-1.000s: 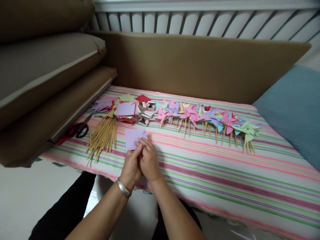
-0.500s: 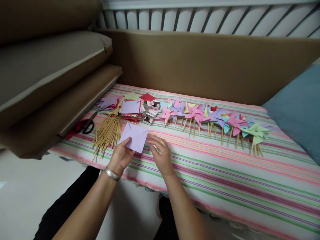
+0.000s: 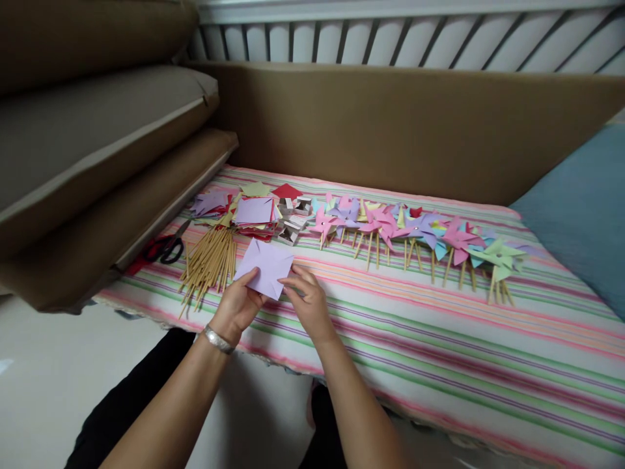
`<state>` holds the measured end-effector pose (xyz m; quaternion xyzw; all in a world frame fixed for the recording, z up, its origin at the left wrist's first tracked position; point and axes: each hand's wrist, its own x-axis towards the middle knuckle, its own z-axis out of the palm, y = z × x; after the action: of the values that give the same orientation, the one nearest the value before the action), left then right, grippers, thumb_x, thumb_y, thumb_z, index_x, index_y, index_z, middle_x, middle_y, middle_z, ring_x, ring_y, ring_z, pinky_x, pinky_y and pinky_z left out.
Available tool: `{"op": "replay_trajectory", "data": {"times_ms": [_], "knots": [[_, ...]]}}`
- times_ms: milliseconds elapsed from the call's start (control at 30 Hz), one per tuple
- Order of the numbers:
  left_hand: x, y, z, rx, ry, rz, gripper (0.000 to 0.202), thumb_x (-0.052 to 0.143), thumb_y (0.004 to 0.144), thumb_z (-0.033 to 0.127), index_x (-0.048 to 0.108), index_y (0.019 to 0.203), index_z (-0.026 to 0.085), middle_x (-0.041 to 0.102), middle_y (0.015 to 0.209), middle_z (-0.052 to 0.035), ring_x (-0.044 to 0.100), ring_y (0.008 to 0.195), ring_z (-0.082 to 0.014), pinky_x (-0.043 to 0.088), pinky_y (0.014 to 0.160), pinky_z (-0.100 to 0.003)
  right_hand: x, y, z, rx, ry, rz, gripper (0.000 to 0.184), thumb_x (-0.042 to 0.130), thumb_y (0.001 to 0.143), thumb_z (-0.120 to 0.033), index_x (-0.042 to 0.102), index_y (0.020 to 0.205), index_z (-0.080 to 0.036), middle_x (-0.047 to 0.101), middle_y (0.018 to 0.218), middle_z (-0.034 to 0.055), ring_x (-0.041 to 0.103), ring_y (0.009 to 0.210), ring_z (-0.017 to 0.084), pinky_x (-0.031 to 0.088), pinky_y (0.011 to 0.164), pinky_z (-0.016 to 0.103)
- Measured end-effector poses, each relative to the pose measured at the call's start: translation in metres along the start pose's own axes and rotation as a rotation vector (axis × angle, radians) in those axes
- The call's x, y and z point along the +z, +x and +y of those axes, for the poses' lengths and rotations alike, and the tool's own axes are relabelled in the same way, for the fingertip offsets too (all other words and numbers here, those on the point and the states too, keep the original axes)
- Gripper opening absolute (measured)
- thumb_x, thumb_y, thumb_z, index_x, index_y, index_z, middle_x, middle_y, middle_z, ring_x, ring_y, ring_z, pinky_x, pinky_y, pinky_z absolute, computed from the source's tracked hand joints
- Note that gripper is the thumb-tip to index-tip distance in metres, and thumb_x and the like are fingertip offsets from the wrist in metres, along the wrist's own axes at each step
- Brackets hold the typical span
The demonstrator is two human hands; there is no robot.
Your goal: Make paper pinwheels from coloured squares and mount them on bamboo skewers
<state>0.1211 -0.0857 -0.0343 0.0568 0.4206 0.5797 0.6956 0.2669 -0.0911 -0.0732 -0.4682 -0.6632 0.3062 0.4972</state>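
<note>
A light purple paper square [image 3: 266,266], with slits running in from its corners, is held above the striped cloth. My left hand [image 3: 240,303] grips its lower left side, thumb on top and fingers underneath. At the lower right edge my right hand [image 3: 305,296] pinches the paper between thumb and fingers. Just behind the square lies a stack of coloured paper squares [image 3: 254,212], a purple one on top. Left of my left hand, a bundle of thin wooden sticks [image 3: 209,260] is fanned out on the cloth.
Finished paper pinwheels [image 3: 381,225] on sticks lie in a row to the right. Small open boxes [image 3: 293,228] stand beside the stack. Black-handled scissors [image 3: 173,247] lie at the left, near piled cushions [image 3: 161,176]. The striped cloth's [image 3: 439,352] front edge is close to me.
My right hand has moved in to the paper's lower right edge, its thumb and fingers now closed on it. The paper and my left hand have barely shifted.
</note>
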Motion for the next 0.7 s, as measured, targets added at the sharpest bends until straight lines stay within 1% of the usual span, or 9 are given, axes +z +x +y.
{"op": "replay_trajectory", "data": {"times_ms": [67,167,300,433,500,567,633,700], "knots": [[0.001,0.001,0.0,0.0,0.02,-0.011,0.024,0.053,0.08,0.009,0.063,0.102,0.013,0.071,0.086,-0.0074,0.066,0.069,-0.0171,0.054,0.056,-0.028,0.0,0.003,0.001,0.019,0.031,-0.004,0.023,0.057,0.077,-0.013,0.072,0.088,-0.025,0.06,0.114,0.0063,0.054,0.111,0.019,0.041,0.098,0.035],[0.003,0.004,0.002,-0.003,0.047,-0.026,0.023,0.054,0.078,0.007,0.063,0.099,0.012,0.07,0.087,-0.008,0.065,0.07,-0.0171,0.054,0.057,-0.027,0.002,0.006,0.001,0.01,0.078,0.007,0.024,0.056,0.076,-0.01,0.073,0.086,-0.025,0.061,0.109,0.0054,0.056,0.106,0.018,0.042,0.095,0.032],[0.004,0.009,0.007,0.015,0.084,-0.043,0.019,0.057,0.075,0.005,0.064,0.091,0.012,0.07,0.082,-0.0063,0.063,0.063,-0.0151,0.051,0.052,-0.025,0.012,0.009,0.0,0.024,0.141,-0.013,0.022,0.057,0.076,-0.012,0.073,0.085,-0.024,0.062,0.098,0.0044,0.058,0.099,0.018,0.046,0.09,0.032],[0.001,0.018,0.013,0.059,0.121,-0.061,0.016,0.061,0.07,0.002,0.064,0.083,0.01,0.07,0.076,-0.0052,0.063,0.063,-0.0142,0.051,0.055,-0.024,0.024,0.011,0.003,0.097,0.201,-0.047,0.018,0.059,0.076,-0.018,0.073,0.085,-0.026,0.062,0.092,0.0032,0.06,0.092,0.019,0.049,0.084,0.033],[-0.001,0.025,0.015,0.075,0.146,-0.086,0.017,0.065,0.067,0.004,0.065,0.082,0.01,0.07,0.077,-0.005,0.063,0.063,-0.0143,0.05,0.057,-0.024,0.029,0.016,0.004,0.121,0.216,-0.036,0.017,0.06,0.075,-0.018,0.073,0.084,-0.026,0.062,0.09,0.003,0.06,0.09,0.019,0.049,0.084,0.034],[-0.002,0.032,0.017,0.101,0.168,-0.106,0.02,0.069,0.063,0.006,0.066,0.082,0.011,0.07,0.077,-0.0045,0.063,0.064,-0.0139,0.05,0.059,-0.023,0.034,0.021,0.003,0.147,0.234,-0.012,0.016,0.061,0.074,-0.018,0.073,0.082,-0.025,0.064,0.084,0.0027,0.061,0.086,0.019,0.049,0.083,0.033],[-0.004,0.04,0.017,0.127,0.184,-0.105,0.024,0.072,0.059,0.008,0.066,0.082,0.011,0.071,0.077,-0.0038,0.063,0.064,-0.0136,0.048,0.06,-0.023,0.039,0.026,0.003,0.202,0.276,0.016,0.015,0.061,0.073,-0.02,0.073,0.082,-0.023,0.066,0.077,0.0022,0.062,0.079,0.018,0.049,0.079,0.032],[-0.005,0.048,0.017,0.139,0.185,-0.109,0.028,0.074,0.057,0.01,0.066,0.084,0.012,0.071,0.078,-0.0036,0.063,0.066,-0.0141,0.048,0.063,-0.024,0.044,0.03,0.004,0.267,0.326,0.029,0.014,0.062,0.073,-0.022,0.073,0.082,-0.022,0.067,0.074,0.0018,0.062,0.073,0.017,0.05,0.074,0.03]]}}
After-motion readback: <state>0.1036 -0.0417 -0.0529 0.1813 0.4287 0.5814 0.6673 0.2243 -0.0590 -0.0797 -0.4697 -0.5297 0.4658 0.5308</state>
